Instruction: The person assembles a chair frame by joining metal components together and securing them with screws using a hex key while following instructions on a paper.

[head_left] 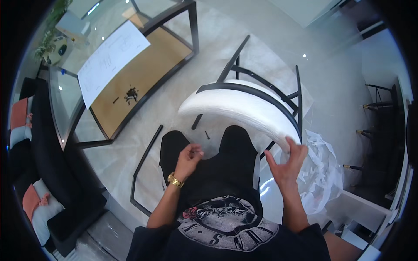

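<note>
In front of me a chair with a white padded part [230, 104] and a black metal frame [257, 80] lies tipped over on the floor. My right hand [287, 163] is open at the near right end of the white padding, thumb and fingers apart. Whether a fingertip touches the padding, I cannot tell. Above my lap, my left hand [188, 160] has its fingers curled together in a pinch; anything inside it is too small or hidden to name. A small dark bolt-like piece [207, 135] lies on the floor between my knees.
To the left, a bent black metal bar [138, 169] rests on the floor. A black-framed table [152, 65] carries a large paper sheet [115, 54] and a pile of small dark hardware [131, 94]. Crumpled clear plastic [322, 169] lies right; a dark sofa [48, 161] stands far left.
</note>
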Demonstrator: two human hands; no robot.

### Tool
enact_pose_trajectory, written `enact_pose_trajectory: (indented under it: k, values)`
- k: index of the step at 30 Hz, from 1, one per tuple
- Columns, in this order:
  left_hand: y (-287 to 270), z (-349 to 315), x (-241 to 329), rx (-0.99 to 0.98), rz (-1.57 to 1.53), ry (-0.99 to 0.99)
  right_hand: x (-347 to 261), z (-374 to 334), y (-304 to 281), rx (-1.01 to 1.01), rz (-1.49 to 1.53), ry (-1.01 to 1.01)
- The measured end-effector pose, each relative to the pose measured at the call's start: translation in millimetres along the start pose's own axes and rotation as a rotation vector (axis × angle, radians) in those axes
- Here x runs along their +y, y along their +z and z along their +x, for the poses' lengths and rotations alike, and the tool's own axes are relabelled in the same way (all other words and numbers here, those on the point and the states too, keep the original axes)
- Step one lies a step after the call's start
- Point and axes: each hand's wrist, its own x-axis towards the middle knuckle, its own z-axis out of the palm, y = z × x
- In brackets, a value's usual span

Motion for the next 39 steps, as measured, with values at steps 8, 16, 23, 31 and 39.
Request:
enact_pose_trajectory:
  k: [8, 16, 23, 31, 39]
  values:
    - [58.2, -26.0, 23.4, -0.266, -0.005, 0.095, 8.6, 39.2, -18.5, -0.034, -0.281, 0.105]
    - [29.6, -20.1, -5.3, -0.365, 0.158, 0.024, 27.4, 71.7, -46.5, -0.19, -0.178, 0.142]
    - [48.1, 14.3, 17.4, -0.381, 0.162, 0.075, 22.3, 140.8, -100.8, -0.213, -0.263, 0.136]
    - [165.4, 128.8, 101.9, -0.514, -0.309, -0.035, 18.8, 196.2, -125.7, -0.308, -0.223, 0.136]
    - [279.8, 249.8, 119.5, -0.406, -0.723, -0.271, 24.5, 243.4, -151.6, -0.355, -0.276, 0.123]
